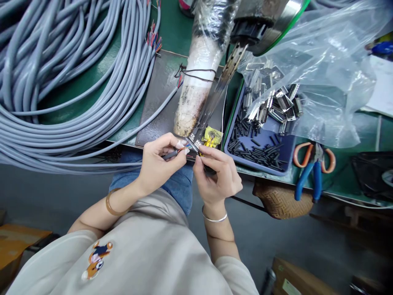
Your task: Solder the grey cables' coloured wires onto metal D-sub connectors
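My left hand is closed in a pinch on the stripped end of a grey cable. Thin coloured wires fan out of that end towards a small metal multi-pin connector. My right hand is closed, with thumb and forefinger at the near right end of this connector. Fingertips hide part of it, and I cannot make out which wires are joined to its pins. Just above hangs a soldering iron with a slotted metal barrel, beside a stained, plastic-wrapped white tube.
Coiled grey cables fill the left of the green bench. A blue tray at right holds black sleeves and metal connectors under a plastic bag. Pliers lie beside it. A yellow piece sits near my right hand.
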Demonstrator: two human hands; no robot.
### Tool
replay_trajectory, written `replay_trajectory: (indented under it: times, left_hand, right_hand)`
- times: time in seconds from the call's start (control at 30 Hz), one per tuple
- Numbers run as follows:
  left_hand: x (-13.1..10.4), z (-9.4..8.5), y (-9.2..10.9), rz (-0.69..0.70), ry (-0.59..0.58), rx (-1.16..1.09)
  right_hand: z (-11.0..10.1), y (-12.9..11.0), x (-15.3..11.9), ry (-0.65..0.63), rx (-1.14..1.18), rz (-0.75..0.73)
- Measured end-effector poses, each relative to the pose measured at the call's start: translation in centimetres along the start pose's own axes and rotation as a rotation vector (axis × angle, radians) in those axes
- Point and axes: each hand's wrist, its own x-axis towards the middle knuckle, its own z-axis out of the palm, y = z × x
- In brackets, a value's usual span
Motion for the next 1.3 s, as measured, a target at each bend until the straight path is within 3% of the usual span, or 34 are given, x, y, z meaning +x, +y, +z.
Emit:
replay_trajectory:
  times: [0.13,0.37,0.5,0.67,1.0,1.3]
  left_hand:
    - [0.0,-0.4,0.2,-0.078,-0.054,-0.106]
    - [-0.1,-1.3,0.0,-0.184,-0.150,-0.325]
    - [-0.2,-1.3,-0.3,-0.198,-0.158,-0.338]
    - [-0.2,-0.8,-0.2,-0.174,-0.088,-0.273]
    - [-0.4,0.7,-0.4,0.011,0.101,-0.058]
    - [-0.2,1.0,-0.1,0.098,0.125,0.053]
  right_hand:
    - [-0.1,-0.1,0.0,0.028,-0.023,0.018]
    - [-0.3,-0.5,0.4,0.013,0.159,0.225]
    - [-0.3,-0.6,0.4,-0.001,0.137,0.204]
    - [-0.1,-0.5,0.4,-0.026,0.079,0.104]
    - [0.4,-0.2,0.6,0.007,0.069,0.092]
    - [0.3,-0.4,1.1,0.017,0.055,0.105]
